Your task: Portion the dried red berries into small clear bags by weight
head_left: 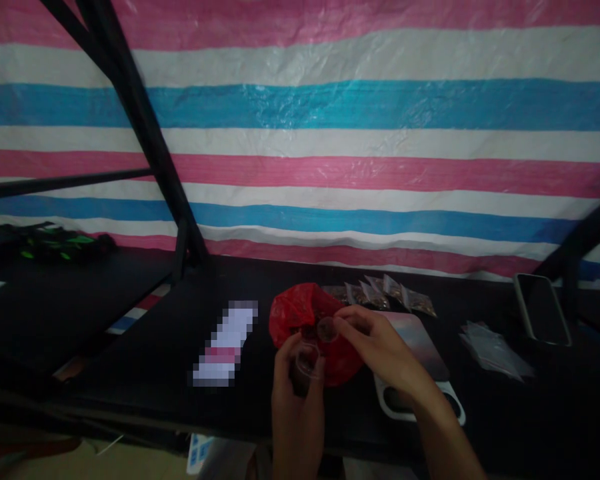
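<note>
My left hand (300, 400) is closed around a small clear cup (307, 360), its round rim facing up. In the fingertips of my right hand (370, 333) is a small clear round piece (325, 329), perhaps a lid or a second cup; its kind is not plain. Both hands are over the near side of a red plastic bag (293, 310), which is open and crumpled on the black table. What lies inside the bag is dark and hard to make out. A silver and white scale (420, 340) sits partly under my right forearm.
Several small filled zip bags (393, 292) lie behind the scale. Flat clear zip bags (495, 350) and a phone (543, 310) are at the right. A blurred-out paper (225, 347) lies left of the red bag. Green and black toy cars (60, 243) stand far left, past a black frame post (150, 140).
</note>
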The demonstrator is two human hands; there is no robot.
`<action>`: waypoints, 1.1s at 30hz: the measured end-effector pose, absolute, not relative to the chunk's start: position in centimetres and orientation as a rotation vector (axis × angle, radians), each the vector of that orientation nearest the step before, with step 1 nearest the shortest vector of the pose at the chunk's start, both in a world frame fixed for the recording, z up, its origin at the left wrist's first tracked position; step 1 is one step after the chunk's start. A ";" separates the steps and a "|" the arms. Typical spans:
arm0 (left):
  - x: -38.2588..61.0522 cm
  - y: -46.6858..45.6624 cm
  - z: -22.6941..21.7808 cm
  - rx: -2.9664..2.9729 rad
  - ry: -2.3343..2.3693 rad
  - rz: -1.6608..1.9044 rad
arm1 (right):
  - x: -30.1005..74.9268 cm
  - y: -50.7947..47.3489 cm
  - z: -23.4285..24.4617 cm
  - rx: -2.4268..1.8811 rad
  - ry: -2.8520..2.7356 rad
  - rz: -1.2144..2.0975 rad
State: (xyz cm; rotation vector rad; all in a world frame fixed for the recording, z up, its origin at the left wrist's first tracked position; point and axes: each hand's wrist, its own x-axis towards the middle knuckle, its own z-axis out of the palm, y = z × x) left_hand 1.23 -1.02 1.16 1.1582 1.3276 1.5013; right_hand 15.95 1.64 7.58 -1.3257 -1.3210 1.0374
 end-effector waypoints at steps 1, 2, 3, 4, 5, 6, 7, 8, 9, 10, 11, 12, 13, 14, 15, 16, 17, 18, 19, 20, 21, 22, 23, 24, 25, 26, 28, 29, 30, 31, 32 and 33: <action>1.3 -0.8 1.1 1.160 1.309 1.498 | 15.9 1.4 8.0 -1.312 -1.339 0.999; 1.3 -0.7 1.1 1.153 1.293 1.497 | 15.7 1.2 8.4 -1.301 -1.372 0.959; 1.4 -0.5 1.1 1.141 1.279 1.497 | 15.4 0.9 8.7 -1.299 -1.415 0.921; 1.4 -0.4 1.0 1.125 1.271 1.498 | 15.0 0.6 9.0 -1.307 -1.466 0.884; 1.4 -0.3 1.0 1.113 1.263 1.501 | 14.6 0.4 9.2 -1.323 -1.521 0.847; 1.5 -0.3 1.0 1.107 1.253 1.503 | 14.2 0.2 9.4 -1.340 -1.574 0.808; 1.5 -0.2 1.0 1.108 1.243 1.505 | 13.9 0.0 9.5 -1.354 -1.622 0.768; 1.5 -0.2 1.0 1.116 1.234 1.506 | 13.6 -0.2 9.5 -1.359 -1.666 0.731; 1.5 -0.1 0.9 1.128 1.229 1.507 | 13.4 -0.2 9.6 -1.353 -1.705 0.699; 1.5 -0.1 0.9 1.136 1.232 1.510 | 13.3 -0.3 9.6 -1.338 -1.737 0.673; 1.5 0.0 0.9 1.140 1.241 1.513 | 13.2 -0.3 9.6 -1.319 -1.756 0.653; 1.6 0.0 1.0 1.139 1.253 1.512 | 13.2 -0.3 9.7 -1.301 -1.767 0.636; 1.6 0.1 1.0 1.134 1.264 1.506 | 13.2 -0.2 9.7 -1.284 -1.766 0.615; 1.7 0.1 1.0 1.125 1.273 1.495 | 13.3 -0.1 9.8 -1.274 -1.751 0.591; 1.8 0.1 1.1 1.116 1.280 1.484 | 13.3 0.1 9.7 -1.270 -1.723 0.564; 1.8 0.0 1.1 1.112 1.288 1.475 | 13.4 0.3 9.7 -1.277 -1.684 0.534; 1.9 0.0 1.1 1.114 1.299 1.472 | 13.4 0.5 9.5 -1.298 -1.641 0.503; 1.9 -0.1 1.1 1.125 1.314 1.474 | 13.5 0.8 9.2 -1.333 -1.604 0.470; 1.8 -0.3 1.0 1.143 1.332 1.479 | 13.6 1.1 8.9 -1.377 -1.583 0.444; 1.7 -0.4 0.9 1.165 1.356 1.487 | 13.7 1.4 8.5 -1.425 -1.587 0.428; 1.5 -0.5 0.8 1.193 1.389 1.492 | 13.8 1.6 8.2 -1.469 -1.607 0.422; 1.4 -0.6 0.6 1.225 1.426 1.491 | 13.9 1.8 7.9 -1.501 -1.633 0.423; 1.2 -0.7 0.4 1.260 1.459 1.484 | 14.0 1.8 7.7 -1.510 -1.650 0.434; 1.1 -0.8 0.2 1.295 1.475 1.474 | 14.1 1.7 7.6 -1.492 -1.654 0.460; 1.0 -0.8 0.1 1.325 1.458 1.469 | 14.2 1.6 7.7 -1.450 -1.647 0.509; 1.0 -0.8 0.0 1.346 1.403 1.475 | 14.2 1.3 7.9 -1.390 -1.637 0.586; 1.3 -0.6 -0.2 1.356 1.221 1.519 | 14.3 0.7 8.3 -1.249 -1.635 0.795; 1.5 -0.3 -0.4 1.355 1.137 1.545 | 14.4 0.4 8.6 -1.193 -1.633 0.899; 1.6 0.1 -0.7 1.356 1.075 1.564 | 14.5 0.2 8.7 -1.157 -1.622 0.984; 1.7 0.6 -1.1 1.364 1.052 1.564 | 14.7 0.0 8.8 -1.141 -1.603 1.044; 1.8 1.2 -1.6 1.378 1.056 1.545 | 14.9 -0.1 8.8 -1.140 -1.582 1.080; 1.7 1.9 -2.1 1.393 1.070 1.508 | 15.2 -0.1 8.8 -1.148 -1.555 1.100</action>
